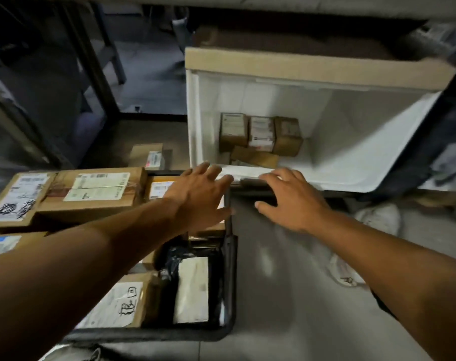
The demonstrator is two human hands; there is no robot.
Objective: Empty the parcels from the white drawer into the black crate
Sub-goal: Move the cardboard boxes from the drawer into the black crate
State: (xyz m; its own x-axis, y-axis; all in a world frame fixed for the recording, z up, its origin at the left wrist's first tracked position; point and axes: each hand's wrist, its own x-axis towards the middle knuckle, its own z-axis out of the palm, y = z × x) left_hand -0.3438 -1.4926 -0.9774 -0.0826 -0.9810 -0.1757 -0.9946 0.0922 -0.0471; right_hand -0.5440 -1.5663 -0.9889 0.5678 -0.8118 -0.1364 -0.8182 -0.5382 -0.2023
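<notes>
A few small brown parcels (pixel 260 135) sit bunched on the bottom of the white drawer (pixel 352 142), toward its left side, with most of the drawer floor bare to their right. My left hand (pixel 200 196) reaches forward with fingers spread and holding nothing, hovering over the far end of the black crate (pixel 229 282). My right hand (pixel 292 199) rests on the drawer's near rim, fingers bent over the edge, thumb out to the side. The crate beside the drawer holds labelled boxes (pixel 91 190) and a dark bag (pixel 185 277). One more small box (pixel 150 156) lies on the floor behind the crate.
</notes>
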